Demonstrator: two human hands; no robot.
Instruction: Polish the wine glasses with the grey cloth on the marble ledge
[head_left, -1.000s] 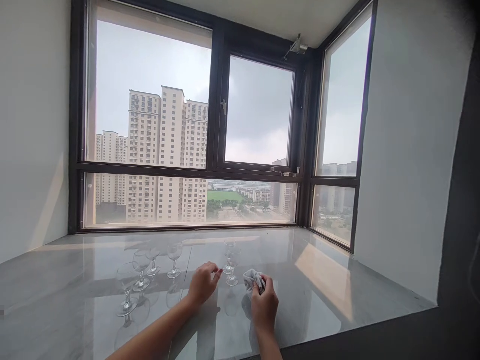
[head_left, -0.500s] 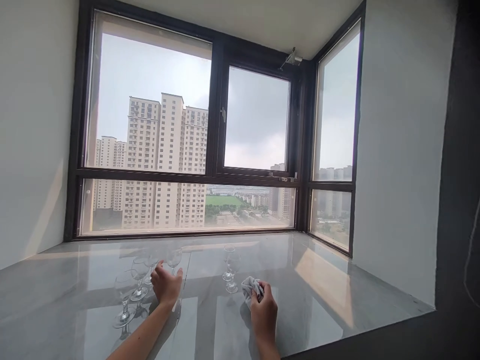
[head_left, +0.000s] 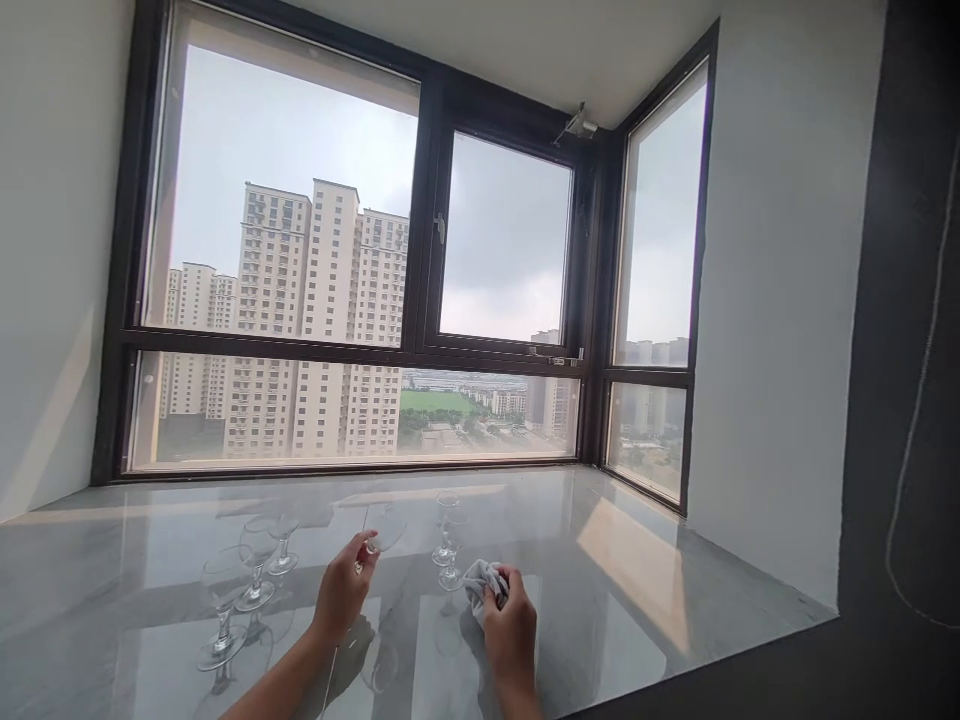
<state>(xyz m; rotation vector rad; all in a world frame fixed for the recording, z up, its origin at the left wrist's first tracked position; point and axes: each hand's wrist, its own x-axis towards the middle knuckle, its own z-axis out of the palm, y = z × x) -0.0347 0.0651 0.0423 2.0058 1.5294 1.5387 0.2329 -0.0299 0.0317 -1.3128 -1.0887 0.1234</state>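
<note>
The left hand (head_left: pixel 345 582) hides the lower part of the stemmed glass (head_left: pixel 388 528) it holds, whose faint clear rim is hard to trace, while the right hand (head_left: pixel 511 615) covers part of the grey cloth (head_left: pixel 481 582). Just behind the cloth, the nearer glass (head_left: pixel 451 560) partly overlaps the farther glass (head_left: pixel 442 525). Both forearms (head_left: pixel 289 672) run off the bottom edge, the white cord (head_left: pixel 911 430) leaves at the right, and the distant low buildings (head_left: pixel 504 401) are too small to tell apart
</note>
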